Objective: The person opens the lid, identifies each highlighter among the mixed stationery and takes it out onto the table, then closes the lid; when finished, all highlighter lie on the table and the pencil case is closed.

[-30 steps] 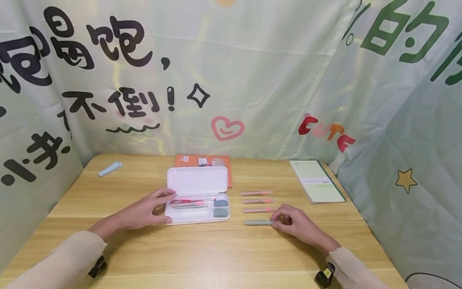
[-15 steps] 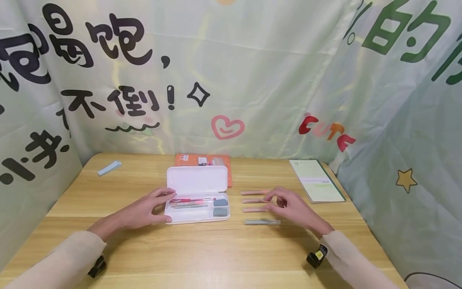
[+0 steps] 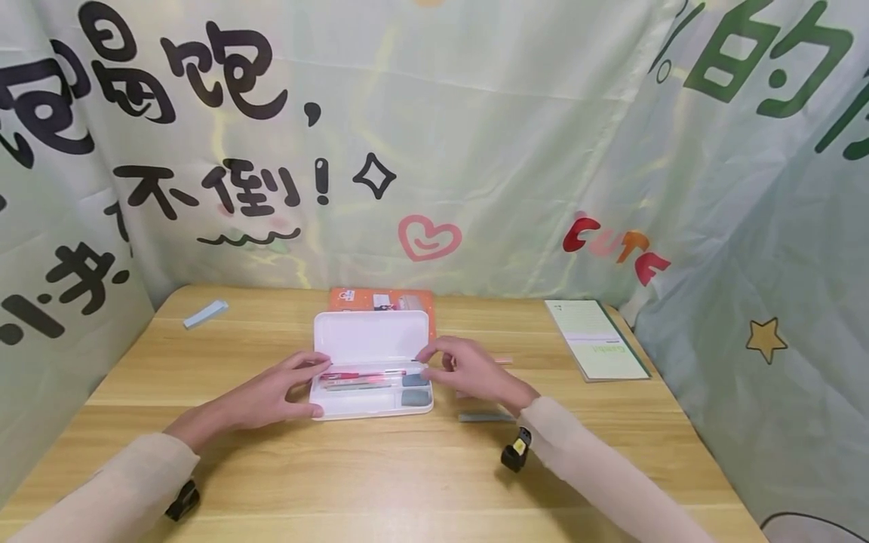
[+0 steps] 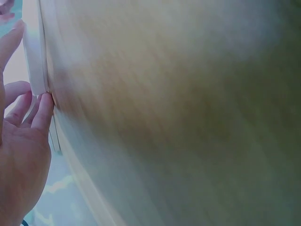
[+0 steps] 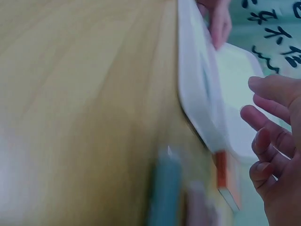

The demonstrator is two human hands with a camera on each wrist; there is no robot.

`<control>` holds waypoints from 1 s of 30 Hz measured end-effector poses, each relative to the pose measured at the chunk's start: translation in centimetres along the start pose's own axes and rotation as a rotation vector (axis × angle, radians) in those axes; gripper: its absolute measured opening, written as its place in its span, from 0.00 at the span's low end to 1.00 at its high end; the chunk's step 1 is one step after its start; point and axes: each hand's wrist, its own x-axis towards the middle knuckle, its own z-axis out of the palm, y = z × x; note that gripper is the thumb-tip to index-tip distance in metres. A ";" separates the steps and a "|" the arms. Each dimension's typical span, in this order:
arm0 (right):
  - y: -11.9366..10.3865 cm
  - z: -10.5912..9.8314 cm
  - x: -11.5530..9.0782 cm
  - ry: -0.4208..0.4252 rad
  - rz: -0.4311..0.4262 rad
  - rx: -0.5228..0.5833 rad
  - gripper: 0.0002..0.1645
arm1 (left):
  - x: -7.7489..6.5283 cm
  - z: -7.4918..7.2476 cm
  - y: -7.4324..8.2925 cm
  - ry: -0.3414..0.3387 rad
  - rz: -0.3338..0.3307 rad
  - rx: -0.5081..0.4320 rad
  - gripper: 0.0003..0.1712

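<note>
Leftmost on the desk [image 3: 271,490] I see a pale blue strip [image 3: 206,314] (too small for me to identify), well apart from the hands. Next, the left hand [image 3: 274,391] holds the left end of the white pencil case [image 3: 360,408], thumb and fingers spanning that end, presumably to steady it. The case sits between both hands, its lid [image 3: 370,335] hinged back so that, I judge, the compartments stay reachable; pens [image 3: 360,384] lie inside, with grey-blue blocks [image 3: 415,397] at the right. An orange notebook [image 3: 356,299] lies behind, partly covered. The right hand [image 3: 471,369] is at the case's right end, its fingers loosely bent and apart, gripping nothing; I cannot tell whether they touch the lid. Partly hidden by that hand and wrist, a grey pen [image 3: 482,417] and a pink pen [image 3: 503,360] lie on the desk, probably spaced for easy picking. Farthest right is a notepad [image 3: 597,339].
</note>
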 end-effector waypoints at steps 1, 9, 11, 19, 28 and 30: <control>-0.1 0.4 0.4 -0.013 -0.007 0.011 0.15 | 0.0 0.0 0.0 0.000 0.002 -0.001 0.51; -0.9 3.4 2.6 -0.125 -0.095 -0.066 0.17 | 0.0 0.0 0.1 0.003 0.029 -0.002 0.50; -1.0 3.7 3.0 -0.121 -0.113 -0.105 0.16 | -0.1 -0.1 0.2 0.004 0.026 -0.002 0.51; -2.1 3.8 3.7 -0.117 -0.147 -0.259 0.13 | 0.0 -0.1 0.3 0.002 0.013 0.011 0.51; -2.8 3.9 3.6 -0.126 -0.105 -0.321 0.14 | -0.1 0.0 0.2 0.006 0.019 0.011 0.50; -2.7 4.0 3.5 -0.125 -0.111 -0.318 0.14 | -0.1 0.0 0.2 0.009 0.024 0.011 0.50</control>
